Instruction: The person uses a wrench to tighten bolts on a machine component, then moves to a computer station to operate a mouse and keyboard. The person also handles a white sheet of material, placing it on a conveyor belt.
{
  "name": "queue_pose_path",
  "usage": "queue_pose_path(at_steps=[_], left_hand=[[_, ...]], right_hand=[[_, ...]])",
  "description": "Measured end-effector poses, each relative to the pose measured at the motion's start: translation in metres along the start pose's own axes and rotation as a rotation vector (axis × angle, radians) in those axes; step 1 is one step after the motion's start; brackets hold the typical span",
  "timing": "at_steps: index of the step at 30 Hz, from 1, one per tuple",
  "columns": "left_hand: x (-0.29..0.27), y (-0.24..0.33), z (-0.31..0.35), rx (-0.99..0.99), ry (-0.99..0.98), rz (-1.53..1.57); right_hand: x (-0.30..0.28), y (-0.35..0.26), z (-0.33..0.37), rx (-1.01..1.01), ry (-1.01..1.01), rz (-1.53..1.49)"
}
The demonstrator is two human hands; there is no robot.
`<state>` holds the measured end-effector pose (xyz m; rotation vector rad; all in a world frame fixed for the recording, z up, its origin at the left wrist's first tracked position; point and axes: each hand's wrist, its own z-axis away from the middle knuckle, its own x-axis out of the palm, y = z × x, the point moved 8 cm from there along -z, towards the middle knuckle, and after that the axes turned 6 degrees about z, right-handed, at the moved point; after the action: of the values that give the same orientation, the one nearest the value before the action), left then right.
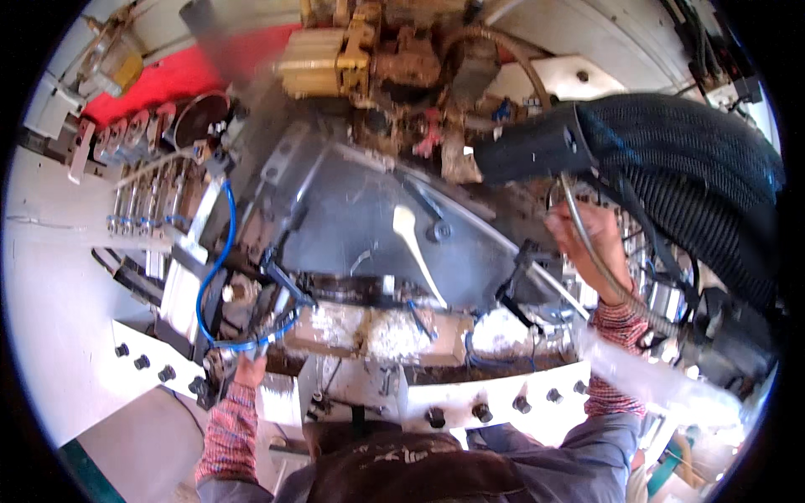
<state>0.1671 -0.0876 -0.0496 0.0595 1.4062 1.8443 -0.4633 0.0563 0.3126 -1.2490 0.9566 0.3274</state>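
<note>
Low on the left, my left hand (249, 370) reaches up to the machine's front edge, by the looped blue tube (203, 293). Its fingertips are mostly hidden among the metal parts there. Farther up on the right, my right hand (597, 247) is behind a bendy metal hose (580, 225) that crosses in front of it. The fingers look curled, and what they hold, if anything, cannot be made out. Between the hands, a cream spoon-shaped tool (405, 223) lies on a dark, smooth plate (335, 239).
A thick black ribbed hose (679, 138) arches over the right side. Yellow and rusty machine blocks (314, 63) stand at the back. Pale, powder-coated blocks (402, 334) line the plate's near edge, above a white panel with black knobs (482, 412). Metal cylinders (151, 201) stand left.
</note>
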Motion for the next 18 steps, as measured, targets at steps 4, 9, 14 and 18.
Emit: queue_pose_path(at_steps=[4,9,14,18], left_hand=[[0.002,0.034,-0.002,-0.057,-0.016,0.033],[0.007,0.081,-0.004,-0.134,-0.029,-0.15],[0.007,0.141,-0.003,0.057,0.014,-0.505],[0.001,0.16,-0.003,-0.024,0.101,-0.456]], right_hand=[[-0.017,0.026,0.075,0.191,0.148,0.152],[-0.038,0.009,0.176,0.496,0.331,-0.134],[-0.029,0.008,0.31,0.582,0.472,-0.244],[0.041,0.004,0.326,0.538,0.162,-0.326]])
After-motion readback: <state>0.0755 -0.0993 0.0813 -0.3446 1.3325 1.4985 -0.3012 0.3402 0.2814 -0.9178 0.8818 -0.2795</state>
